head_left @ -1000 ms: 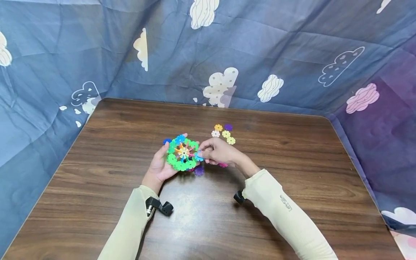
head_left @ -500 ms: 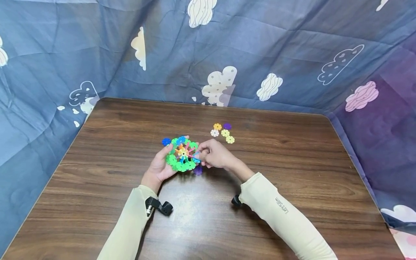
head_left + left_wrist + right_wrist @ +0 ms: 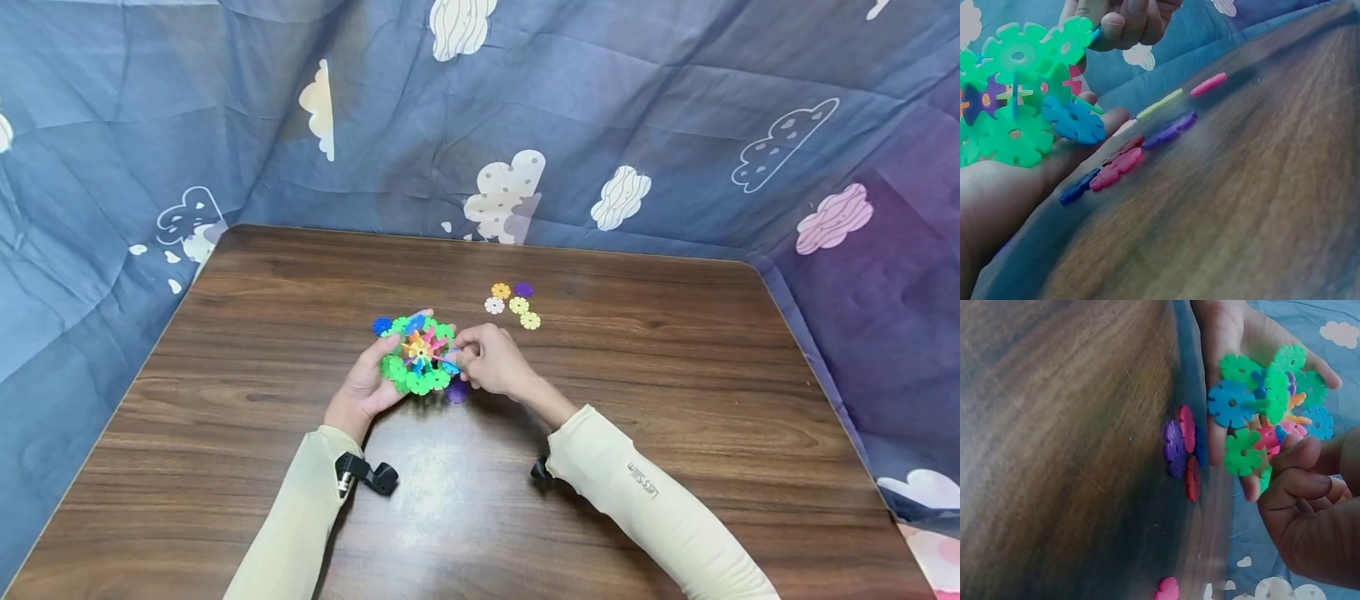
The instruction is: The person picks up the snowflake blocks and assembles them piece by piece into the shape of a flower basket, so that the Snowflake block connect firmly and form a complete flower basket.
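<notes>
In the head view my left hand [image 3: 362, 387] holds a rounded build of interlocking plastic snowflake discs [image 3: 417, 382], its thumb on the left edge and its fingers underneath. Most outer discs are green, around a multicoloured centre. At the build's right side my right hand [image 3: 495, 361] pinches a blue snowflake disc [image 3: 450, 366], seen nearly edge-on. The right wrist view has the curled right fingers [image 3: 1297, 490] beside a small blue edge [image 3: 1280, 434], partly covered by them. Another blue disc [image 3: 1074, 120] is joined to the build's lower side in the left wrist view.
Loose discs lie on the wooden table [image 3: 637, 333]: orange [image 3: 501, 290], purple [image 3: 523, 289], white [image 3: 494, 306] and yellow [image 3: 530, 321] behind the right hand. A dark blue one [image 3: 382, 326] and a purple one [image 3: 457, 392] lie near the build. A patterned cloth [image 3: 390, 125] hangs behind.
The right hand has shifted slightly left, and the blue disc in its fingers has turned from face-on to nearly edge-on against the build. The left hand keeps its hold in nearly the same place.
</notes>
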Motion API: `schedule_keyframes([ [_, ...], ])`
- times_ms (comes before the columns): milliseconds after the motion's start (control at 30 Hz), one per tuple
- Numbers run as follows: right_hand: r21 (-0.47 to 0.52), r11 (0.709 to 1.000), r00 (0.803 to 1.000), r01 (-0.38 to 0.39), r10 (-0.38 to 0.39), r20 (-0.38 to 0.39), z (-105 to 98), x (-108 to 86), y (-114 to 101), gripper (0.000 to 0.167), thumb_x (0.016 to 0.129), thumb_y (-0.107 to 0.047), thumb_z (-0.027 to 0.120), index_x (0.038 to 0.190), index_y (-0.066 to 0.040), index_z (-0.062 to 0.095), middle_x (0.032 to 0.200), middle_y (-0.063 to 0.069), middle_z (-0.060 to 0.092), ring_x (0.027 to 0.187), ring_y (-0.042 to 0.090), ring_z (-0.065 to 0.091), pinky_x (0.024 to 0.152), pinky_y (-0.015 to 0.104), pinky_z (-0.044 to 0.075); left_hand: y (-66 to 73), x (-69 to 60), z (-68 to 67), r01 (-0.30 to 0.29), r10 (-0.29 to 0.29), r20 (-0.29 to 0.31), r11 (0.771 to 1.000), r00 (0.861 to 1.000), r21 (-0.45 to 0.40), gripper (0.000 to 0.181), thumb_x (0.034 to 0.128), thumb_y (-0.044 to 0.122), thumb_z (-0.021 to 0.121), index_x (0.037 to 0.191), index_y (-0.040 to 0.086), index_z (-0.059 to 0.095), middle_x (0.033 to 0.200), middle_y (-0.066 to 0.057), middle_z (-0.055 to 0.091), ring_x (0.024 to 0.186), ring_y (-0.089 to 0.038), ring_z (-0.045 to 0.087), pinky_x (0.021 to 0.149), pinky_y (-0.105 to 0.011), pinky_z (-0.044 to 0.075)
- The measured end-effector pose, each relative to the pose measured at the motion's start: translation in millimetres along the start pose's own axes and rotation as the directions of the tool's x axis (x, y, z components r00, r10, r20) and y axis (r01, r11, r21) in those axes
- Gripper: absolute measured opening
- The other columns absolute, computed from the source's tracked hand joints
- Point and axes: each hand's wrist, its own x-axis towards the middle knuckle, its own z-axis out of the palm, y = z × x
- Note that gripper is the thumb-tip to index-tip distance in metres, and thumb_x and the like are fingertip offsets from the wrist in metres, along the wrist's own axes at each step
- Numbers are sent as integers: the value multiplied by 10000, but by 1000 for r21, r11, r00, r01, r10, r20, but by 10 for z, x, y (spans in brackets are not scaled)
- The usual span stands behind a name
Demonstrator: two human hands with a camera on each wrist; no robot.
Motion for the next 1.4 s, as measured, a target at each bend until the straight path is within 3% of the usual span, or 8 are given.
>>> schedule_keyframes([
  [300, -44, 998, 999, -49, 48, -16, 41, -20, -21, 136, 956, -37, 618, 879, 17, 716, 609, 126, 649, 422, 87, 507, 432, 193, 406, -14, -6, 18, 22, -22, -14, 1000, 1000, 17, 516, 1022, 174, 535, 1506, 159, 355, 1434, -126, 533, 1298, -268, 567, 1097, -406, 453],
  [500, 5, 999, 999, -43, 43, -14, 25, -19, 9, 152, 959, -35, 619, 859, 9, 724, 608, 154, 631, 420, 85, 478, 426, 195, 383, -20, -6, 29, 42, -41, -43, 999, 998, 29, 705, 989, 199, 607, 1570, 127, 214, 1428, -126, 543, 1287, -258, 579, 1088, -408, 462],
  [667, -44, 999, 996, -11, 7, -91, 79, -19, 34, 149, 956, -63, 634, 852, -13, 728, 640, 172, 669, 427, 83, 496, 428, 202, 382, -15, 15, -6, 27, -27, 0, 999, 1000, 19, 551, 1019, 191, 549, 1516, 148, 314, 1426, -125, 546, 1283, -266, 580, 1078, -407, 471],
  [900, -81, 996, 984, 33, -46, -172, 152, -8, 43, 157, 965, -96, 633, 858, -19, 717, 646, 141, 694, 463, 87, 557, 442, 222, 436, -15, 32, 3, 14, -14, 4, 1000, 1000, -11, 581, 1037, 211, 512, 1547, 146, 240, 1453, -122, 522, 1275, -249, 582, 1063, -405, 489],
  [1133, -58, 998, 995, -7, 2, -100, 105, 4, 23, 146, 977, -116, 635, 909, -20, 721, 673, 167, 693, 453, 100, 544, 429, 203, 432, 4, 14, 10, 13, -14, -8, 999, 1000, -31, 547, 1037, 227, 512, 1531, 157, 289, 1456, -135, 518, 1289, -259, 572, 1081, -418, 474],
  [1300, 15, 999, 999, 32, -32, -19, 27, 51, 8, 175, 987, -147, 632, 962, 2, 719, 695, 200, 697, 464, 136, 582, 477, 257, 508, 60, 3, -24, -17, 19, 32, 998, 999, -61, 556, 1045, 284, 468, 1548, 144, 276, 1482, -155, 498, 1336, -300, 533, 1098, -449, 456],
  [1400, 52, 998, 999, 37, -36, -22, -45, 76, -4, 208, 997, -186, 620, 960, -7, 720, 713, 219, 693, 471, 160, 597, 500, 310, 538, 109, -1, -44, -35, 39, 64, 997, 997, -68, 559, 1043, 341, 442, 1544, 149, 285, 1516, -168, 460, 1372, -320, 497, 1106, -470, 445],
])
